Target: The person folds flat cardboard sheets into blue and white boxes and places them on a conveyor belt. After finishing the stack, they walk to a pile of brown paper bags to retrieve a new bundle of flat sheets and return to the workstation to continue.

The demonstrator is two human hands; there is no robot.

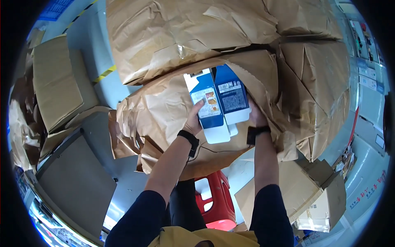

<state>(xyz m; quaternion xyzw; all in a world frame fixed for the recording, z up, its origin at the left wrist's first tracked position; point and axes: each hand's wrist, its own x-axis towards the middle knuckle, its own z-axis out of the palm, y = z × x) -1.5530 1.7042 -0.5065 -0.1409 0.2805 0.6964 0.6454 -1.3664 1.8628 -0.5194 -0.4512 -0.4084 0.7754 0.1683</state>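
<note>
Both my hands hold flat blue-and-white cartons [220, 103] against a torn opening in a big bundle wrapped in crumpled brown paper [173, 37]. My left hand [194, 119] grips the left carton's edge, thumb on its printed face. My right hand [255, 116] holds the right carton from the side, partly tucked under the torn paper flap. Each wrist wears a black band.
A red plastic stool [216, 201] stands below my arms. Flattened cardboard boxes [55, 82] lie stacked at the left, and more cardboard boxes [317, 193] sit at the lower right. A grey flat board [76, 181] lies lower left. The floor is pale blue with yellow-black tape.
</note>
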